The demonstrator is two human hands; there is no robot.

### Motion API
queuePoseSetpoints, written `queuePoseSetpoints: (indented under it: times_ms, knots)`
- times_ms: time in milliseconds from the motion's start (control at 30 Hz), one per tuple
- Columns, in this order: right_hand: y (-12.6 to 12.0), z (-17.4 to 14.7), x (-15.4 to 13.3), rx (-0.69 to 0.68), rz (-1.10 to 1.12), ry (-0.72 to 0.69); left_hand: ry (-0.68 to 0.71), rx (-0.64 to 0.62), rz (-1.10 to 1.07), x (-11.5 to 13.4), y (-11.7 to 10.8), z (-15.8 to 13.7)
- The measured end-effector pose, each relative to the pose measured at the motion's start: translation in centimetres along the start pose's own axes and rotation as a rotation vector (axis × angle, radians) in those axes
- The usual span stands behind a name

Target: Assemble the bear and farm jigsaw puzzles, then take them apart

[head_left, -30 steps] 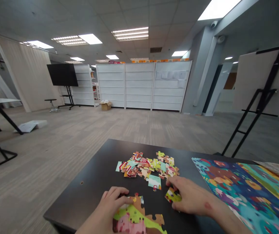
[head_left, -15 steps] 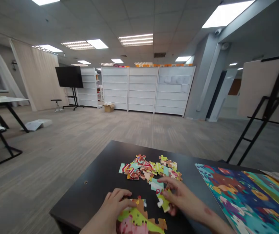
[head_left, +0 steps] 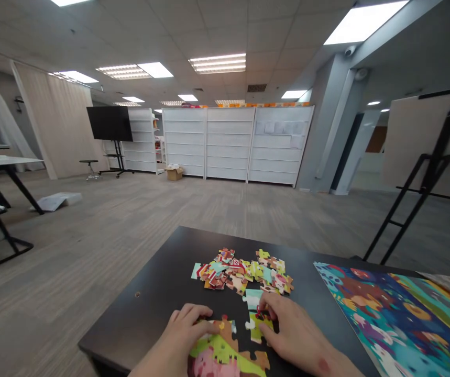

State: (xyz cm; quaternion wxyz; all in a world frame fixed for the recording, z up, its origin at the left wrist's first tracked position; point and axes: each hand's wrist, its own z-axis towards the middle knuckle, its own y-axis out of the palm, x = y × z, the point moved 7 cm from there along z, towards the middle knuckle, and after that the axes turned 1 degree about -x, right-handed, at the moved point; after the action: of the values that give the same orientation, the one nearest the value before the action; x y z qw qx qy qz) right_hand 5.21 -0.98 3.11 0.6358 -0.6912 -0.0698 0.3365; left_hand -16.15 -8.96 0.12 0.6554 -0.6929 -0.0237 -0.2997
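Observation:
My left hand [head_left: 187,332] rests at the lower middle of the table with fingers loosely spread. Its thumb lies on the upper left edge of a joined puzzle section [head_left: 219,356] showing a pink pig on green. My right hand [head_left: 293,327] has thumb and fingertips closed around a yellow-green puzzle piece [head_left: 255,331], just right of that section. A pale blue puzzle piece [head_left: 252,298] lies directly above the green one, at my right fingertips; their seam is partly hidden. Beyond both hands is a heap of loose puzzle pieces [head_left: 234,269].
The black table [head_left: 157,277] has its left edge beside my left arm. Colourful picture boards [head_left: 390,309] lie at the right. An easel [head_left: 417,183] stands beyond them. Farther back are white shelves [head_left: 228,141], a screen on a stand [head_left: 109,123] and a cardboard box [head_left: 175,173].
My right hand has shifted and turned over the pieces, bringing the green piece leftward and upright below the pale blue one. My left hand stays in place.

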Motion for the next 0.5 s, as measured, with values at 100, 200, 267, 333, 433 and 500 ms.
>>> queuePoseSetpoints:
  times_ms: [100, 200, 267, 333, 433, 500]
  knots:
    - [-0.3, -0.1, -0.2, -0.019, 0.081, -0.04, 0.008, 0.005, -0.002, 0.0, 0.0, 0.0]
    - [-0.2, -0.1, -0.1, -0.045, 0.127, -0.052, 0.015, 0.015, 0.015, 0.0, 0.0, 0.0]
    - [-0.2, 0.0, 0.1, -0.047, 0.154, -0.062, 0.013, 0.017, 0.03, -0.1, 0.1, 0.0]
    - [-0.2, 0.1, 0.2, -0.045, 0.178, -0.082, 0.002, 0.013, 0.036, -0.3, 0.3, 0.0]
    - [-0.5, 0.1, 0.1, -0.04, 0.181, -0.118, -0.02, -0.014, 0.034, -1.0, 1.0, 0.4]
    - [-0.9, 0.0, 0.1, -0.025, 0.163, -0.113, -0.048, -0.061, 0.035, -1.8, 1.8, 0.9]
